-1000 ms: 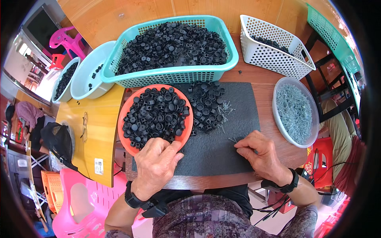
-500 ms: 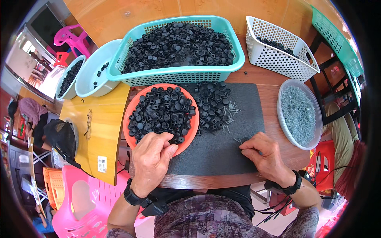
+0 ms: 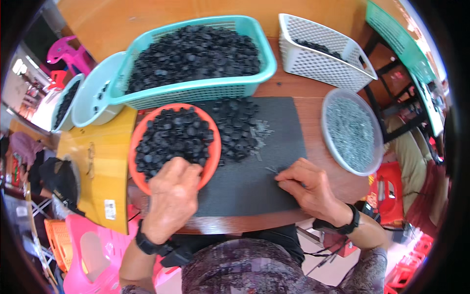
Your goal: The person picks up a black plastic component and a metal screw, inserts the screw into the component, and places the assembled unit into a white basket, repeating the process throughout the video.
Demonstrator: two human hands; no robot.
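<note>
My left hand [image 3: 175,188] reaches over the near rim of an orange bowl [image 3: 215,158] heaped with small black round plastic parts [image 3: 174,134]. Its fingers are curled and its fingertips are hidden among the parts. Low over the black mat [image 3: 240,188], my right hand [image 3: 306,186] is closed in a pinch, thumb against forefinger. Small screws [image 3: 270,169] lie right by those fingertips; what the pinch holds is too small to make out. On the mat beside the bowl lie a pile of black parts [image 3: 235,130] and several loose screws [image 3: 262,130].
A large teal basket [image 3: 196,90] of black parts stands behind the bowl. To its right is a white basket [image 3: 318,68]. A clear tub [image 3: 364,166] of screws sits right of the mat. Two pale blue basins [image 3: 90,110] [image 3: 68,122] stand at the left.
My left hand has gone from a thumb-and-finger pinch at the bowl's rim to reaching down among the parts. The whole view has shifted; my right hand keeps its place by the screws.
</note>
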